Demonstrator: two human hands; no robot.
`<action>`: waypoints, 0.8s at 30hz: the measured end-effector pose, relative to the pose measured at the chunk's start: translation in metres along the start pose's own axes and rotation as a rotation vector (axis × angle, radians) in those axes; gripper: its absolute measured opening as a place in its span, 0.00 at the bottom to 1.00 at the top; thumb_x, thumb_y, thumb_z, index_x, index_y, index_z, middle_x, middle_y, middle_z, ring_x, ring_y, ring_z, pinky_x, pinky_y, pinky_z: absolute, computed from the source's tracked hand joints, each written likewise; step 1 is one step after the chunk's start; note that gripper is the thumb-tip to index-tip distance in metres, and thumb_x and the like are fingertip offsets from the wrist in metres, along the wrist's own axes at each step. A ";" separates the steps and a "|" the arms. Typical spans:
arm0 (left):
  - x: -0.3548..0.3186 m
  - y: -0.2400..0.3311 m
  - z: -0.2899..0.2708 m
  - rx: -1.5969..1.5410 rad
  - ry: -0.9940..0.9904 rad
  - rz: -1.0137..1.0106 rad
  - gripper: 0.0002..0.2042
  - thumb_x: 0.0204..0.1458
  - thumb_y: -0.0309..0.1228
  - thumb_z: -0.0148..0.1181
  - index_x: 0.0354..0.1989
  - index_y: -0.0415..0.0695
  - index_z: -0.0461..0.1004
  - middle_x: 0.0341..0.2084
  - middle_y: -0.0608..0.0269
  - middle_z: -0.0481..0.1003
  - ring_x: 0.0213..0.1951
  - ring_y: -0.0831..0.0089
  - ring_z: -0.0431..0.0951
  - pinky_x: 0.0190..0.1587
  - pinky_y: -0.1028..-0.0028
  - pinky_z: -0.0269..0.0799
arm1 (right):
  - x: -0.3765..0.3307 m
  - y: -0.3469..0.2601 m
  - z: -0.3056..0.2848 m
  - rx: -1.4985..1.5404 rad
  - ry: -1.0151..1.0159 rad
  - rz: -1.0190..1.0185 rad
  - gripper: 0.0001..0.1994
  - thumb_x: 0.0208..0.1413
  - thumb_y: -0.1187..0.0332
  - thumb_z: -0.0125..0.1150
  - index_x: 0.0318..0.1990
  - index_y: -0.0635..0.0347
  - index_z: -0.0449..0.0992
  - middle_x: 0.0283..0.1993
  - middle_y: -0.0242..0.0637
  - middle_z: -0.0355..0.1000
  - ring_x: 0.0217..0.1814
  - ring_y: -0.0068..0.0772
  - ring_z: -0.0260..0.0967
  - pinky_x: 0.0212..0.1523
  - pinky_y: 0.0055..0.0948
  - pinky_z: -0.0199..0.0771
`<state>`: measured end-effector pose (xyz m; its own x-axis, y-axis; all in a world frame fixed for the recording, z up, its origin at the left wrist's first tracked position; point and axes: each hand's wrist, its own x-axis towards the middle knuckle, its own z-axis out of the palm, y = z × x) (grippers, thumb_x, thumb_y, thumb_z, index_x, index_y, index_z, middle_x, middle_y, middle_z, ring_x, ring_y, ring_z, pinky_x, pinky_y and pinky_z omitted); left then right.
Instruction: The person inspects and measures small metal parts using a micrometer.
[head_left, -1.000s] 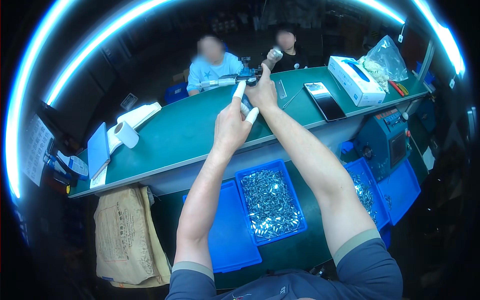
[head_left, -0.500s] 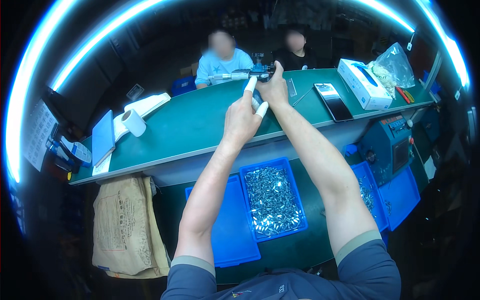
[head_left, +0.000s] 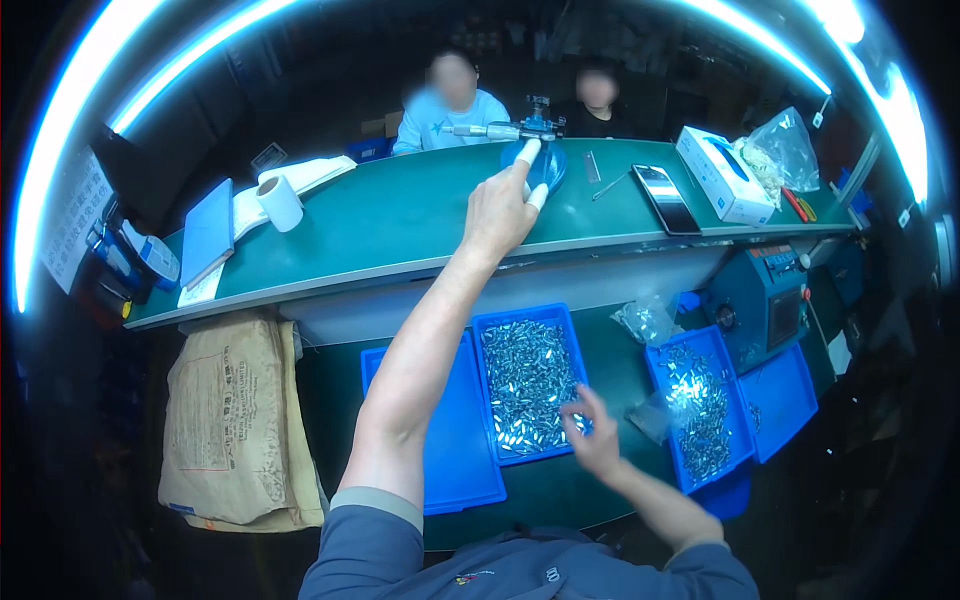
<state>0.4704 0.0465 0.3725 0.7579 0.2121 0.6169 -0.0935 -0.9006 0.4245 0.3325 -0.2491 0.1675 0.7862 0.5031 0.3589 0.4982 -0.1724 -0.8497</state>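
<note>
At the raised bench, my left hand (head_left: 500, 212) reaches to a micrometer (head_left: 490, 131) held in a small stand. White finger covers sit on its index finger and thumb; the index fingertip meets the micrometer's frame and the thumb is by the round blue base (head_left: 555, 172). Whether a small part is between the fingers is hidden. Lower down, my right hand (head_left: 595, 440) is over the right edge of a blue tray (head_left: 578, 345) full of small shiny metal pieces (head_left: 525, 385). Its fingers are curled toward the thumb, and anything pinched there is too small to make out.
On the bench are a paper roll (head_left: 280, 204), blue folder (head_left: 207, 232), phone (head_left: 665, 200) and glove box (head_left: 725, 175). Below are an empty-looking blue tray (head_left: 455, 430), another tray of metal pieces (head_left: 700, 410), a machine (head_left: 765, 305) and a paper sack (head_left: 230, 420). Two people sit opposite.
My right hand has left the micrometer and come down to the tray of metal pieces. My left hand has stayed at the micrometer. The whole view has shifted slightly.
</note>
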 end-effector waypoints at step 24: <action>-0.003 0.011 -0.002 0.155 -0.044 0.143 0.32 0.51 0.30 0.65 0.66 0.41 0.63 0.32 0.49 0.78 0.35 0.54 0.81 0.39 0.59 0.76 | -0.139 0.008 0.001 0.340 -0.057 0.649 0.21 0.59 0.74 0.60 0.59 0.71 0.67 0.40 0.44 0.80 0.40 0.24 0.77 0.43 0.24 0.77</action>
<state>0.4659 0.0369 0.3769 0.7719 0.0643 0.6325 -0.1041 -0.9687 0.2254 0.2262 -0.3193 0.1103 0.8595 0.4339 -0.2702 -0.2098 -0.1827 -0.9605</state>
